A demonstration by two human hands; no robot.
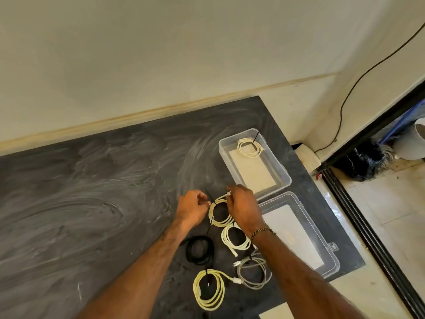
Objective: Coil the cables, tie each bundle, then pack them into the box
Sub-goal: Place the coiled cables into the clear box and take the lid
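**Both hands on the pale coil, box open at the right edge**

Forearms fill the bottom of my view, and between them lie the yellow coil [208, 288], the grey coil [251, 273], the black coil [199, 249] and a cream coil [235, 238]. Just beyond, I see the pale coil [219, 212] flat on the dark table [92, 192]. My left hand [192, 209] curls its fingers at the coil's left rim, pinching at the black tie [210, 198]. My right hand [241, 209] grips the coil's right side. Further right, the clear box [285, 178] holds one tied coil [250, 147]; its lid [331, 256] lies beside it, close to the table's right edge. Left of the hands, wide bare tabletop.
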